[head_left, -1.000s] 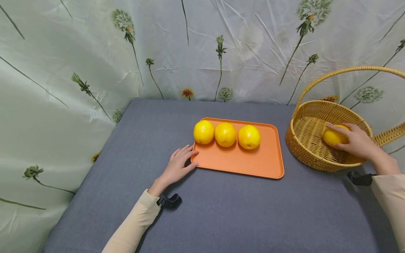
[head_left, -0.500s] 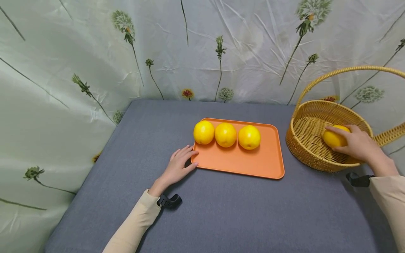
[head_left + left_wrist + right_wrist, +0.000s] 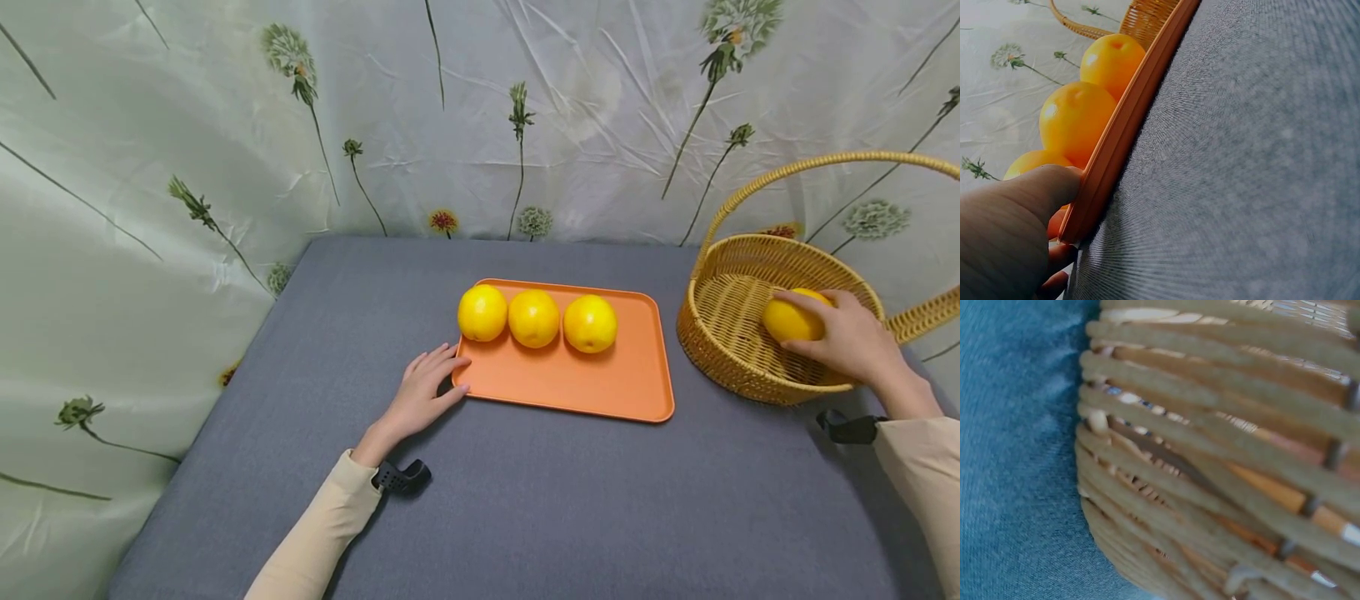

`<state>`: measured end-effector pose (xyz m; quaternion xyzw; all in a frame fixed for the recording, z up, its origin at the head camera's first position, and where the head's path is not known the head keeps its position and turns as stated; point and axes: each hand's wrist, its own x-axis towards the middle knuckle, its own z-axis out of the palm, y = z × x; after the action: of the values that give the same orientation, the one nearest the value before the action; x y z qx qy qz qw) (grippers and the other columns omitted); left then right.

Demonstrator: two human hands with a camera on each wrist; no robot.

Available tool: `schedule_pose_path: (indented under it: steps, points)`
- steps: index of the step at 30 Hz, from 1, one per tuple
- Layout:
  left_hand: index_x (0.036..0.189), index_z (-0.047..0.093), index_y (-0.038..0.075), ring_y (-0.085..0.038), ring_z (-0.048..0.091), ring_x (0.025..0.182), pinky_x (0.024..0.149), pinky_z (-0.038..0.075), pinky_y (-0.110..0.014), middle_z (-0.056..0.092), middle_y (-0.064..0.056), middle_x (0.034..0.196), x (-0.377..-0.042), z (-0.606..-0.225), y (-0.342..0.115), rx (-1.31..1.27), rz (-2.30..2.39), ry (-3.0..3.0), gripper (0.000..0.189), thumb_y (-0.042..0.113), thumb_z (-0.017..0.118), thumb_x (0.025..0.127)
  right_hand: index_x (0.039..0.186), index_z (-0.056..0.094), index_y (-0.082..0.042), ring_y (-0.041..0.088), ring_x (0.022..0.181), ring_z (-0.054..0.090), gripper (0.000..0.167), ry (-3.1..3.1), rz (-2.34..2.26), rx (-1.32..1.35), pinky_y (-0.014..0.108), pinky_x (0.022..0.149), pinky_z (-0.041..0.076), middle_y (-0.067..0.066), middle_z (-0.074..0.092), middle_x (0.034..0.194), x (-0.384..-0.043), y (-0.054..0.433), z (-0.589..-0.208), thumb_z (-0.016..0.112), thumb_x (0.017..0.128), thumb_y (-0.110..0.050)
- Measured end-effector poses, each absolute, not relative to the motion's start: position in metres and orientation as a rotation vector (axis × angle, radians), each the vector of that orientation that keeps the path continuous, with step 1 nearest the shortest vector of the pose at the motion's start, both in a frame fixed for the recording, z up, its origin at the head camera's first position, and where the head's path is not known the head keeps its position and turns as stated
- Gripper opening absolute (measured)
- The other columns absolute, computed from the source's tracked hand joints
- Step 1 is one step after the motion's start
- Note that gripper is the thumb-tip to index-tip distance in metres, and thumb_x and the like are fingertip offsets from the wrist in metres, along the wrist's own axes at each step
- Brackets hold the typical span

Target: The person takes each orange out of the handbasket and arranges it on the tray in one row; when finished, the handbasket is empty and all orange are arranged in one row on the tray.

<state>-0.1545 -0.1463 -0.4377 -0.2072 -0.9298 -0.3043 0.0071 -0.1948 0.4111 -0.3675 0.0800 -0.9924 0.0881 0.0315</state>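
My left hand [image 3: 422, 398] rests at the left end of an orange tray [image 3: 555, 383], thumb and index fingertip on its rim. The left wrist view shows the thumb [image 3: 1054, 182] against the tray edge [image 3: 1116, 140]. Three yellow-orange oranges [image 3: 533, 318] stand in a row along the tray's far side. Over at the right, my right hand [image 3: 858, 337] reaches into a wicker basket [image 3: 731, 367] and grips another orange [image 3: 791, 320] from above. In the right wrist view the basket's woven wall [image 3: 1210, 456] hides most of that hand.
The basket's tall arched handle [image 3: 825, 158] rises above the right forearm's side. A grey cloth [image 3: 525, 500] covers the table. A pale curtain with dandelion prints [image 3: 450, 125] hangs behind and to the left.
The right hand and the orange in it have shifted very slightly within the basket. My left hand, the tray and its oranges have stayed in place.
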Motion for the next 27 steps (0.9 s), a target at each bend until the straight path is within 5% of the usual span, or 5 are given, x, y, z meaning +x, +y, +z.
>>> schedule_pose_path:
  steps: [9,27]
  points:
    - [0.13,0.056,0.012,-0.031,0.031,0.142,0.115,0.016,-0.057,0.043,-0.011,0.147,-0.156,-0.435,-0.145,-0.655,-0.957,-2.908,0.044,0.032,0.059,0.091,0.143,0.037,-0.013,0.054,0.105,0.034,0.071,-2.982,0.427,0.161,0.064,0.067,0.034,0.042,0.034,0.121,-0.189,0.406,-0.363,0.07,0.082,-0.028]
    - [0.13,0.056,0.012,-0.031,0.031,0.141,0.115,0.017,-0.057,0.042,-0.01,0.148,-0.156,-0.437,-0.147,-0.665,-0.951,-2.905,0.044,0.033,0.058,0.091,0.139,0.043,-0.01,0.051,0.109,0.037,0.071,-2.716,0.66,0.099,0.054,0.074,0.023,0.037,0.047,0.122,-0.176,0.388,-0.36,0.072,0.077,-0.023]
